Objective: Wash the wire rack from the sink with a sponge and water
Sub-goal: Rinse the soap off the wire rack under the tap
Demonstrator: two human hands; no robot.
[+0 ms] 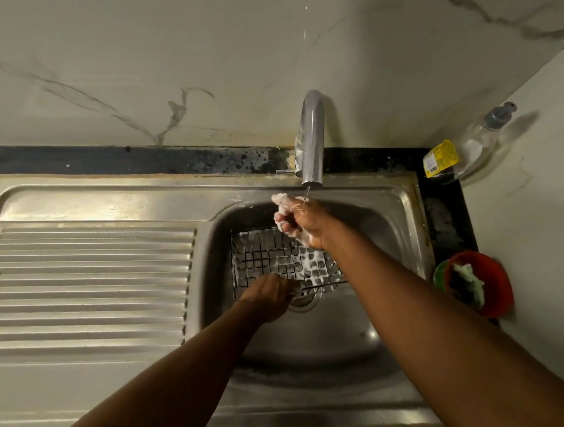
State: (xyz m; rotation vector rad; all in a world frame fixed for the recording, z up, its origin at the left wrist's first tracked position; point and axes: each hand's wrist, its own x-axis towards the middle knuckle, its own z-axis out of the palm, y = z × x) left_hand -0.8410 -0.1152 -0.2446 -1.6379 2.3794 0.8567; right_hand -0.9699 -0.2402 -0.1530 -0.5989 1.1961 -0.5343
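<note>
White lather coats right hand (299, 223), fingers curled, nothing visibly held, under thin tap (312, 139) stream. Left hand (269, 295) grips near edge of wire rack (270, 257), sudsy, in sink (315, 343) basin. Judgement: scrubbing apparently done; rinse remains. Sponge (466, 283) sits in red bowl (496, 286).

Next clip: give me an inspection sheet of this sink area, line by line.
Surface: steel sink with ribbed drainboard.
Job's things: wire rack in the basin, foam-covered; thin stream falling from faucet; pale scrubber in red bowl, right of the sink.
Clutter: clear soap bottle in the back corner.
Grips: left hand holds the rack's near edge; right hand foamy, fingers curled, under the stream; contents unclear.
Cables: nothing seen.
Surroundings: marble-pattern wall, dim light.
</note>
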